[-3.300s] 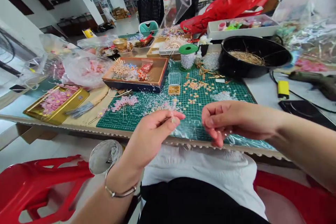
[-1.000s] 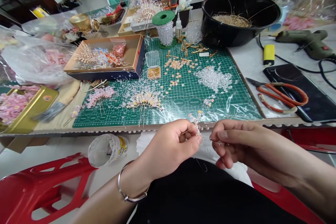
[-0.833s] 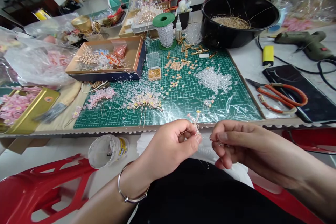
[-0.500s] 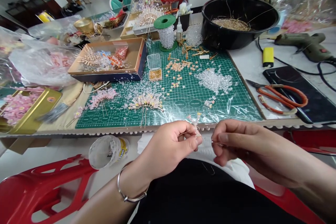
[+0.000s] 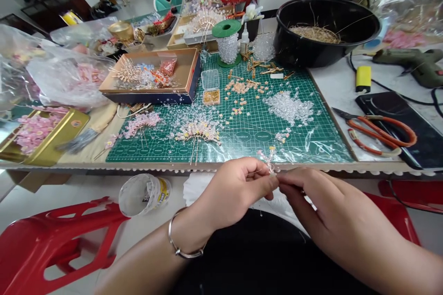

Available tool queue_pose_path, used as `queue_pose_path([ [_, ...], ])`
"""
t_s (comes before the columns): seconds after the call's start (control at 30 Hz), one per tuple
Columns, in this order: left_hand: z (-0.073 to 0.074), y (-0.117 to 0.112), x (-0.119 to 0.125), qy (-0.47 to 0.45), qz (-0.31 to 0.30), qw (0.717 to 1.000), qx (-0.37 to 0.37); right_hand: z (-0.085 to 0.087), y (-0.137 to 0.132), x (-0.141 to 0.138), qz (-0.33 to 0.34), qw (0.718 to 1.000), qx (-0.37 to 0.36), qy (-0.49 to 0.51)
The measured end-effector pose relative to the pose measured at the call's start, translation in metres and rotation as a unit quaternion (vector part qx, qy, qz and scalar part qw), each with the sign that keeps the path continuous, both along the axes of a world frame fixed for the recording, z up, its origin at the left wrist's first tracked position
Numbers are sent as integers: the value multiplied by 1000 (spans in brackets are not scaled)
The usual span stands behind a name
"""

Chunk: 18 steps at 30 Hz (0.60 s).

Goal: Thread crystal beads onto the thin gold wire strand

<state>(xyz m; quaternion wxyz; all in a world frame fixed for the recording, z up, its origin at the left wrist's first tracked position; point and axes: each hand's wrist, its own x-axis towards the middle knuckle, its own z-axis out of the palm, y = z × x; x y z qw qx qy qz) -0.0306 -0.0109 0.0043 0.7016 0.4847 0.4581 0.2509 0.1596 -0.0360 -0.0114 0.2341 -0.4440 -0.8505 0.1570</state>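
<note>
My left hand [image 5: 247, 185] pinches a small beaded sprig [image 5: 270, 159] of clear beads with pink and yellow flowers on thin wire. It is held over the table's front edge. My right hand [image 5: 316, 203] is closed, its thumb and fingertips meeting those of my left hand at the sprig's base; what lies between them is hidden. Beyond the hands, a green cutting mat [image 5: 249, 145] under clear plastic carries a heap of clear beads [image 5: 290, 107], peach flower beads [image 5: 242, 86], a yellow-and-pink beaded hair comb [image 5: 198, 132] and a pink beaded comb [image 5: 141, 124].
Orange-handled scissors [image 5: 380, 131] lie on a black phone-like slab [image 5: 408, 133] at right, near a glue gun [image 5: 410, 62]. A black basin [image 5: 328, 18], a bead spool [image 5: 227, 44] and an open box [image 5: 148, 94] stand farther back. A red stool [image 5: 65, 235] is at lower left.
My right hand has moved left and its fingertips now meet my left hand's at the sprig. The table scene has shifted slightly right in view.
</note>
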Motion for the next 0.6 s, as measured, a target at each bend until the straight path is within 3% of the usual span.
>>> queue_pose_path([
  [0.13, -4, 1, -6, -50, -11, 998, -44, -1, 4, 4, 47, 998, 25, 18],
  [0.27, -4, 1, -8, -46, -24, 995, -89, -1, 4, 10, 40, 999, 18, 1],
  [0.6, -6, 1, -4, -60, -39, 990, -120, 0, 5, 6, -33, 985, -159, 65],
])
